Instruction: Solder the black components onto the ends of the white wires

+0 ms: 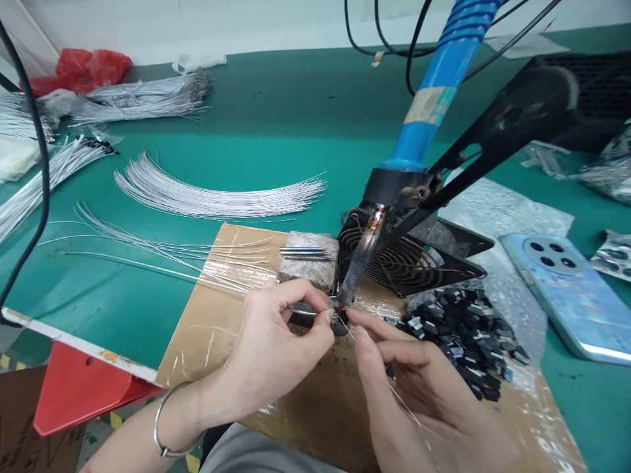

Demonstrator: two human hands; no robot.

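My left hand [283,341] is closed in a pinch on a thin white wire, just left of the soldering iron's tip [359,259]. The iron [419,118], with a blue handle, is clamped in a black stand and points down at my fingertips. From the right, my right hand [419,387] pinches a thin silvery solder wire [407,408], which trails down across the palm. Its upper end reaches the tip. Beneath the tip, a small dark holder [305,317] is partly covered by my fingers. What lies exactly at the joint is too small to make out.
A black fan [409,263] stands behind the iron. Small black connectors [458,335] are heaped at right, beside a blue phone [576,295]. White wires [221,200] lie on the green mat; loose ones cross the cardboard [197,328]. A block [308,269] carries several metal rods.
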